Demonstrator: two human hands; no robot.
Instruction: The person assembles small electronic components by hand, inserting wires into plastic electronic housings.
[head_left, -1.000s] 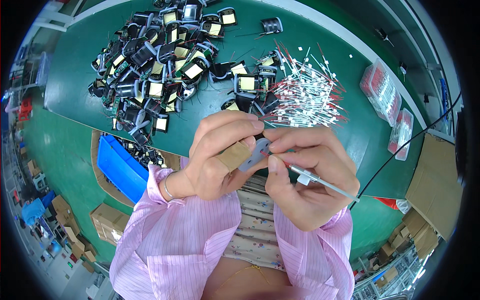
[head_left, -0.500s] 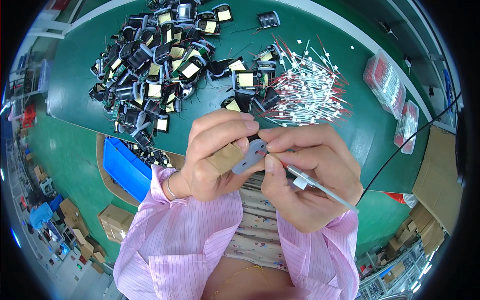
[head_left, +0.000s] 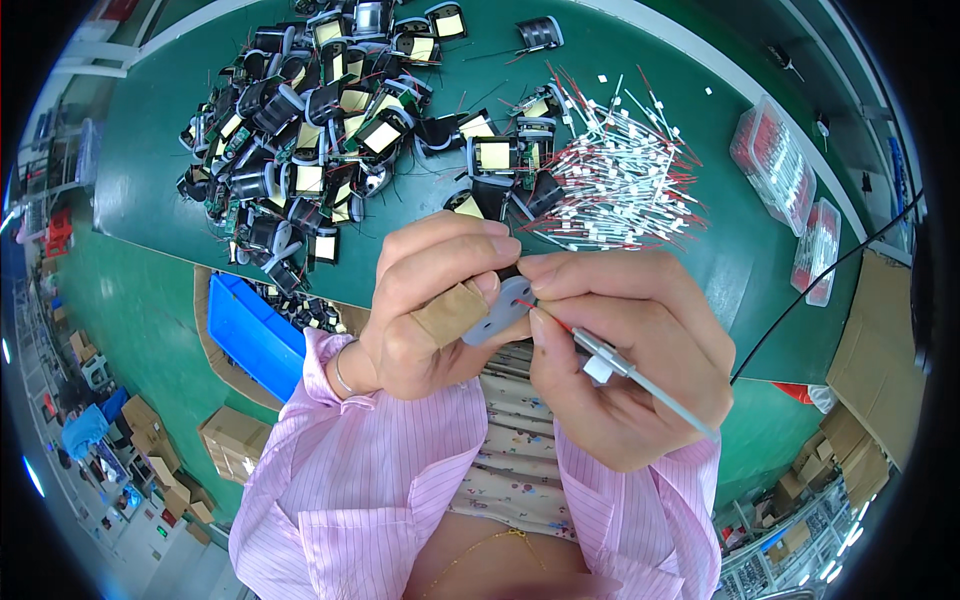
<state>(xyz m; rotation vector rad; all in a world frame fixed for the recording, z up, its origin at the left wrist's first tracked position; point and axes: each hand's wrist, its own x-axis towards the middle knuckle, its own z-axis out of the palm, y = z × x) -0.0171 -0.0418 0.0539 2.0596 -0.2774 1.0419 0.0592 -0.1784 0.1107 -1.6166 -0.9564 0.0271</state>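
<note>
My left hand (head_left: 425,305), with a tan wrap on one finger, grips a small part with a grey oval end plate (head_left: 498,312) that has several holes; its dark body is mostly covered by my fingers. Across from it, my right hand (head_left: 635,350) is closed around a thin red-and-white wire lead (head_left: 645,385) with a small white connector or tag. The red tip of the lead reaches one hole of the plate; whether it has entered is too small to tell. Thumb and forefinger of the right hand pinch near that tip.
A heap of black housings (head_left: 310,180) with yellow pads covers the far left of the green table (head_left: 140,200). Loose red-and-white leads (head_left: 620,180) lie piled beyond my right hand. Clear plastic boxes (head_left: 772,165) stand right. A blue bin (head_left: 255,335) sits below the table's left edge.
My right hand has shifted slightly right, away from the plate, and more of the red wire shows between plate and fingers. The left hand stays nearly in place.
</note>
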